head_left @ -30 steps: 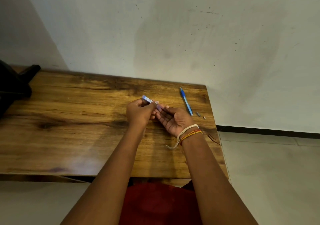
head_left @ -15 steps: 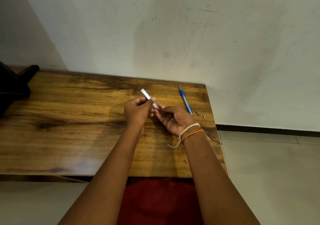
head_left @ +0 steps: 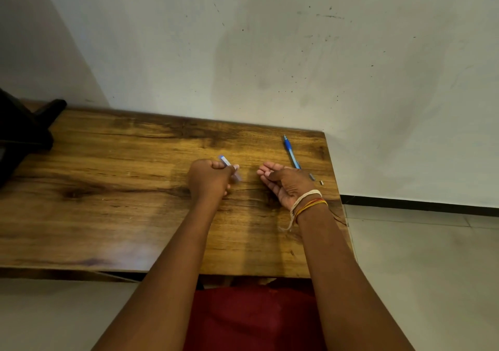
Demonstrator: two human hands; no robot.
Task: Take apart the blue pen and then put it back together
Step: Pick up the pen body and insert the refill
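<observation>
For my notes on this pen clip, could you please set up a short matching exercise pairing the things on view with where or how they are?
Things:
1. left hand
2. right hand
3. blue pen part
4. two small pieces

States:
A. lies on the table, tip toward the wall
B. closed around a pale barrel piece
C. palm up, fingers curled, apparently empty
D. lie near the table's right edge

Pairs: 1-B, 2-C, 3-A, 4-D
</observation>
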